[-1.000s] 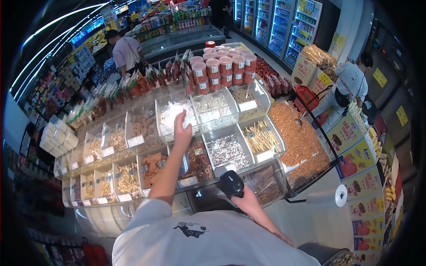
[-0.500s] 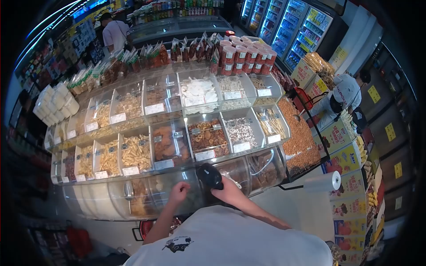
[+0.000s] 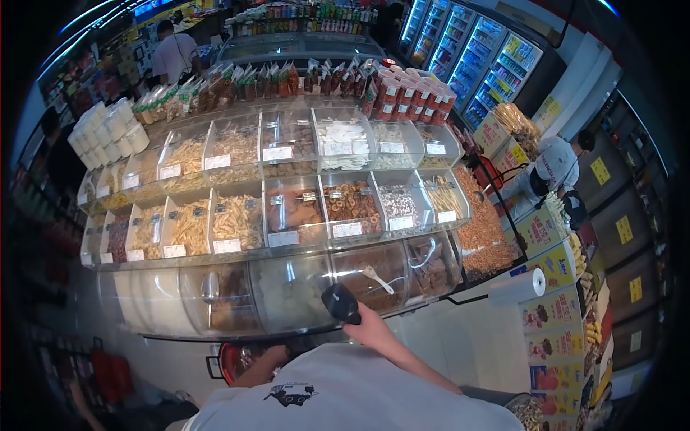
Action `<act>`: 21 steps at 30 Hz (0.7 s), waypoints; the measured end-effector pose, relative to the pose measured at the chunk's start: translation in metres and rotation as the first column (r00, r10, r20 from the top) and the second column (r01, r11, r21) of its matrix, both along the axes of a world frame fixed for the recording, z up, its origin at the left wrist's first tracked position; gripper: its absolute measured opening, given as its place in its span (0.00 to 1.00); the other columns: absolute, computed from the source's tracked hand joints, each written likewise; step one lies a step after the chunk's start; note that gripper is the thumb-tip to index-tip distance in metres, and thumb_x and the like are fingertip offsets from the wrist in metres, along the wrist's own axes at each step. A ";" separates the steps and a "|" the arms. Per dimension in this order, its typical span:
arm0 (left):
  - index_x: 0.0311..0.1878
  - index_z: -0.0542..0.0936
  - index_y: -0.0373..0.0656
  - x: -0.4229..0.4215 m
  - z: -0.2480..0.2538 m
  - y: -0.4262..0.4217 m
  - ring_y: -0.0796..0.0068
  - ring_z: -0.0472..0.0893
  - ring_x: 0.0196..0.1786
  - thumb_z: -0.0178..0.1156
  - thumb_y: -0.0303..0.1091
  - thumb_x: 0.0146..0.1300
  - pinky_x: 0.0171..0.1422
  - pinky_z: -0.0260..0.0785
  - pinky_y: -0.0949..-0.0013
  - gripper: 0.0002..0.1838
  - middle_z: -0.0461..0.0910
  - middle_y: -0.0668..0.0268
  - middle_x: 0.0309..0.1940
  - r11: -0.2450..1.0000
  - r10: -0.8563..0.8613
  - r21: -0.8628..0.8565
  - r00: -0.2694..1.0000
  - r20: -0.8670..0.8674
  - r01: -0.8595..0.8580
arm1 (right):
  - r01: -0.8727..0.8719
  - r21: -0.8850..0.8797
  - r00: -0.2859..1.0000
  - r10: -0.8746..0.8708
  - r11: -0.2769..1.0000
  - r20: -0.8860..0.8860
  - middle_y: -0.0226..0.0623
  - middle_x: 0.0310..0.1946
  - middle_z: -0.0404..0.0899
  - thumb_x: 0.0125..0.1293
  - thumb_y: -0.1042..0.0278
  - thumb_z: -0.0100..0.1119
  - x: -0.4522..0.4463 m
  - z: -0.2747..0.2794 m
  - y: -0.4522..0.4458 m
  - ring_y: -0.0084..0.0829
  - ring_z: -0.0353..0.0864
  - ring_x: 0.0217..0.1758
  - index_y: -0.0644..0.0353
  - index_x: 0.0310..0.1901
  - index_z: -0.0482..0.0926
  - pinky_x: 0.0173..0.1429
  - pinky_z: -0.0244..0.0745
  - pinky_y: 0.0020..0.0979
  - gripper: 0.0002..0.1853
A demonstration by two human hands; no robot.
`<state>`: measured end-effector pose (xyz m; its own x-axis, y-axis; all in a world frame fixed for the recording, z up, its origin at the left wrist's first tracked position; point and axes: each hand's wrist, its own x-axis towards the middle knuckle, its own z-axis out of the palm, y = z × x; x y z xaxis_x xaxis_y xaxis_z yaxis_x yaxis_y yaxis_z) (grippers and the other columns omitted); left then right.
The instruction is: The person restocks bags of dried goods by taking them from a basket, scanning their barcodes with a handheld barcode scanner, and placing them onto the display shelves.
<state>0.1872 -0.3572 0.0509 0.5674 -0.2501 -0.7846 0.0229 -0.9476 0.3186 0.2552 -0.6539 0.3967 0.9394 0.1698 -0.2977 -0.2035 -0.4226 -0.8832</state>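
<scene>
A black handheld device [image 3: 339, 302] is held in my right hand [image 3: 365, 327], in front of the lower row of clear bins [image 3: 291, 287]. My left hand [image 3: 274, 356] is low beside my shirt, in shadow near a red basket [image 3: 228, 361]; its fingers are too dark to make out. Above the device, a white scoop [image 3: 377, 279] lies in a lower bin. Two upper rows of bins hold dried snacks, with white price labels [image 3: 348, 230] on their fronts.
Stacked red-lidded tubs [image 3: 410, 93] and bagged goods stand behind the bins. A roll of plastic bags [image 3: 517, 286] sticks out at the right. One person [image 3: 175, 54] stands at the back left, another [image 3: 553, 164] at the right. White containers [image 3: 108, 136] are at the left.
My left hand has come down from over the upper bins to low beside my body. My right hand has shifted left with the device. The view has tilted, showing the red basket.
</scene>
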 end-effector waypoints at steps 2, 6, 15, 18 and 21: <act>0.49 0.84 0.41 -0.039 -0.077 0.023 0.51 0.81 0.54 0.60 0.39 0.58 0.58 0.74 0.56 0.18 0.82 0.51 0.51 0.989 -0.135 0.061 0.991 0.017 0.134 | -0.027 0.005 1.000 0.027 1.000 0.011 0.39 0.40 0.83 0.55 0.69 0.65 -0.013 0.000 -0.003 0.29 0.81 0.44 0.59 0.56 0.76 0.51 0.74 0.31 0.24; 0.46 0.85 0.40 -0.080 -0.094 0.025 0.47 0.82 0.53 0.62 0.41 0.55 0.58 0.74 0.55 0.19 0.82 0.49 0.50 0.979 0.204 -0.013 0.977 0.063 -0.203 | -0.106 -0.064 0.993 0.110 0.992 0.052 0.42 0.39 0.83 0.54 0.66 0.65 -0.050 -0.004 -0.022 0.35 0.83 0.44 0.60 0.54 0.77 0.50 0.75 0.33 0.24; 0.40 0.85 0.36 -0.206 -0.075 -0.030 0.46 0.83 0.48 0.58 0.39 0.57 0.54 0.75 0.52 0.16 0.83 0.44 0.41 0.705 0.705 -0.100 0.709 -0.017 -0.702 | 0.004 -0.285 0.966 -0.078 0.959 -0.248 0.47 0.36 0.83 0.51 0.64 0.62 -0.164 -0.190 -0.119 0.41 0.84 0.41 0.61 0.53 0.77 0.48 0.77 0.40 0.25; 0.40 0.85 0.36 -0.265 -0.106 -0.031 0.48 0.83 0.49 0.60 0.39 0.56 0.54 0.74 0.55 0.16 0.84 0.45 0.41 0.511 0.840 -0.321 0.543 -0.010 -0.797 | -0.036 -0.475 0.922 -0.155 0.879 -0.356 0.50 0.38 0.84 0.49 0.62 0.63 -0.243 -0.284 -0.186 0.48 0.85 0.43 0.63 0.49 0.78 0.47 0.79 0.42 0.24; 0.39 0.85 0.35 -0.290 -0.087 -0.019 0.50 0.84 0.46 0.60 0.38 0.56 0.51 0.75 0.55 0.15 0.84 0.46 0.39 0.457 0.872 -0.318 0.489 -0.022 -0.830 | -0.106 -0.519 0.790 -0.245 0.849 -0.562 0.49 0.37 0.86 0.49 0.60 0.63 -0.315 -0.296 -0.240 0.46 0.86 0.43 0.64 0.45 0.80 0.46 0.80 0.41 0.22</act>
<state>-0.1032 -0.3766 -0.0361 0.6949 0.2444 -0.6763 0.7128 -0.3579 0.6032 -0.0599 -0.8940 0.1010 0.5439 -0.2260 -0.8082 -0.6498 -0.7228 -0.2352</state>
